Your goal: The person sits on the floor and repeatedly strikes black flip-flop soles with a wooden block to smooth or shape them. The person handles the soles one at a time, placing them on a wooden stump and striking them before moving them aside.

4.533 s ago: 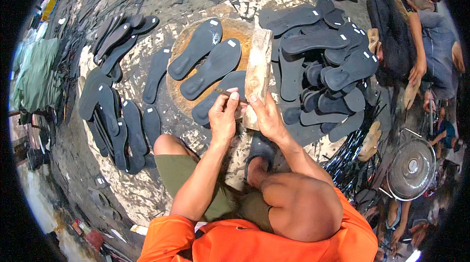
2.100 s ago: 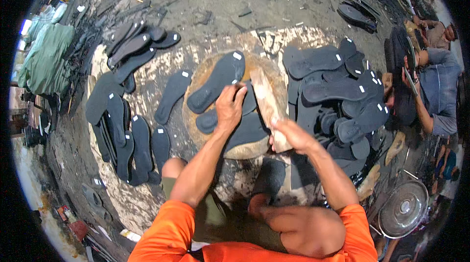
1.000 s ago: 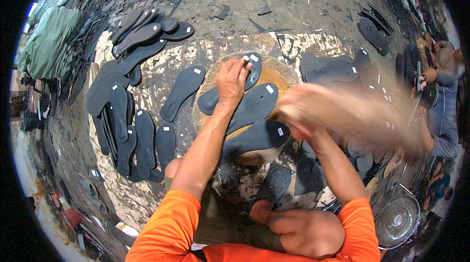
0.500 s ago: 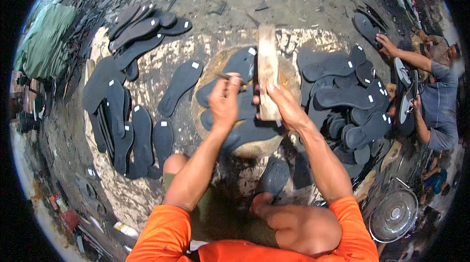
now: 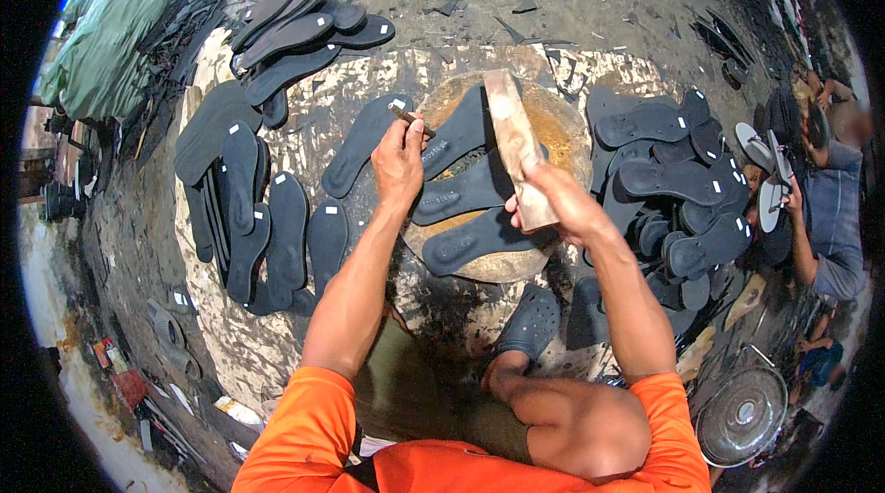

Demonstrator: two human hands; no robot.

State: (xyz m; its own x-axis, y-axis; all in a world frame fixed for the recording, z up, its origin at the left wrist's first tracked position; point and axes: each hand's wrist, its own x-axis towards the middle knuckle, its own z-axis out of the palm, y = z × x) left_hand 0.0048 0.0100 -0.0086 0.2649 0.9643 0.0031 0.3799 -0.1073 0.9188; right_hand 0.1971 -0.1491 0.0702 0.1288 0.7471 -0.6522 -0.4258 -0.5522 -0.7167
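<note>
Three dark sandal soles lie on a round wooden block in front of me: an upper sole, a middle sole and a lower sole. My left hand is closed around a short dark rod-shaped tool, just left of the upper sole and above another sole. In my right hand is a pale wooden bar, gripped at its near end. It slants over the right ends of the three soles and hides them.
Many dark soles with white stickers are heaped at right and left. A mesh-covered round fan stands at lower right. Beyond the right heap, a person holds sandals. My clog is near the block.
My left hand with the tool has moved left, off the soles. The wooden bar now tilts instead of standing nearly straight. The other person's reaching hand has drawn back. The view has shifted slightly.
</note>
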